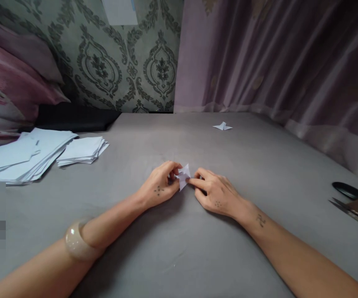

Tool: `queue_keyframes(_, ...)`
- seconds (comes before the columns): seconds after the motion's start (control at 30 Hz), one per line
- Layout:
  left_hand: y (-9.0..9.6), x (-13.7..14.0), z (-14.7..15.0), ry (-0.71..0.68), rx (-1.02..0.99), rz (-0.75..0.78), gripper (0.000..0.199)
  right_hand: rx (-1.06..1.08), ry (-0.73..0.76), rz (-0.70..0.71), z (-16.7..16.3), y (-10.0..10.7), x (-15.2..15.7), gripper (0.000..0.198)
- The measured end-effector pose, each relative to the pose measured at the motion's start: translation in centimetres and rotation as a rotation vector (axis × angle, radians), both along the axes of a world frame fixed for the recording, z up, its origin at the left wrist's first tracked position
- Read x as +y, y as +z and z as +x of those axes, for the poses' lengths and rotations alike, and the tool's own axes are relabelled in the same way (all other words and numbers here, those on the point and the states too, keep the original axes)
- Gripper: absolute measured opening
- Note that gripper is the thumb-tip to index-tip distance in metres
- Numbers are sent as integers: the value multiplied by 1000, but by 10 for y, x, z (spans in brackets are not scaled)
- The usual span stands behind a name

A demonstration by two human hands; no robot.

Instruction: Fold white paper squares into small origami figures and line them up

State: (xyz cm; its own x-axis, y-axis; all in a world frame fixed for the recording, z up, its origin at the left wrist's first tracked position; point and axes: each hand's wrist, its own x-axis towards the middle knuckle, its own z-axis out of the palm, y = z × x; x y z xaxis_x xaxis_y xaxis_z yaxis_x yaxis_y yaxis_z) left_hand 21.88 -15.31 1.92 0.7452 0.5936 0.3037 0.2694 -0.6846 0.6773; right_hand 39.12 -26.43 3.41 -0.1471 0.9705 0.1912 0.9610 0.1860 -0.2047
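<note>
My left hand (162,184) pinches a small folded piece of white paper (184,177) between thumb and fingers, just above the grey tabletop. The paper has pointed corners, one up and one down; its left part is hidden by my fingers. From the right, my right hand (217,190) reaches in with the index finger stretched out and its tip touching the paper's right edge. The thumb of that hand stays apart below, and the other fingers are bent. Farther back on the table lies a folded white paper figure (222,126) with two wing-like points.
At the left are a stack of large white sheets (20,155) and a smaller pile of cut paper (82,150), near a black flat item (76,118). Scissors (349,207) and a dark oval object (351,190) lie at the right edge. Purple curtains (259,54) hang behind.
</note>
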Motion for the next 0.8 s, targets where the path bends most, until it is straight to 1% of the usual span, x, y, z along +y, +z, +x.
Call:
queue_keyframes(0.07, -4, 3, 2, 25, -12, 14, 30, -41, -2, -1, 0, 1, 0, 35)
queue_keyframes(0.13, -6, 6, 4, 36, -17, 30, 19, -51, -1, -2, 0, 1, 0, 35)
queue_keyframes(0.23, -7, 9, 6, 35, 13, 41, 9, 38, -37, 7, 0, -2, 1, 35)
queue_keyframes(0.37, -7, 12, 6, 16, 98, 78, 13, 297, -180, 76, -1, -7, 7, 30)
queue_keyframes(0.43, -7, 13, 6, -5, 126, 106, 16, 362, -199, 88, -2, -9, 10, 25)
queue_keyframes(0.53, -9, 15, 7, -27, 149, 129, 18, 369, -190, 57, -3, -9, 15, 22)
queue_keyframes(0.67, -11, 18, 9, -27, 146, 113, 20, 334, -221, 0, -3, -10, 21, 17)
queue_keyframes(0.8, -10, 17, 9, -49, 116, 123, 21, 325, -207, 1, -3, -9, 24, 18)
